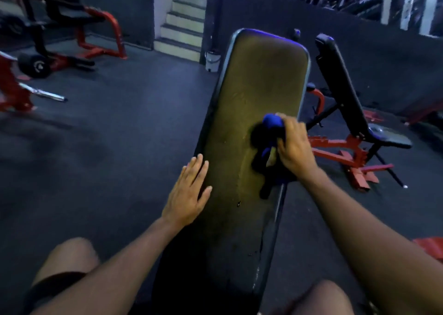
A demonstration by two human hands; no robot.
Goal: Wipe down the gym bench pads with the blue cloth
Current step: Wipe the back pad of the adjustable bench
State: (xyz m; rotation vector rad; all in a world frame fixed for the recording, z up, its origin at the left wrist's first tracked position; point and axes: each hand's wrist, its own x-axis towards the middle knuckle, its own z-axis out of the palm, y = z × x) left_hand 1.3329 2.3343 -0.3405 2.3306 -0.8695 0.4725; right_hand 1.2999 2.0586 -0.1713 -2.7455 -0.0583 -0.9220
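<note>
Wiping mid-pad: right hand [291, 147] grips bunched blue cloth [272, 123] against the bench pad [261, 82], right of centre. Left hand [189, 192] lies flat, fingers straight, on pad's left edge. Far half prob. unwiped; progress unclear.

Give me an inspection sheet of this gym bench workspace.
Surface: long dark padded bench pad, scuffed, sloping away from the camera.
Job's things: crumpled blue cloth on the pad's right side.
Clutter: nothing seen on the pad.
Hands: left hand flat on the pad's left edge; right hand grips the cloth.
Cables: nothing seen.
Surroundings: black incline bench on red frame to the right, white bucket, pale steps, red machines left.
</note>
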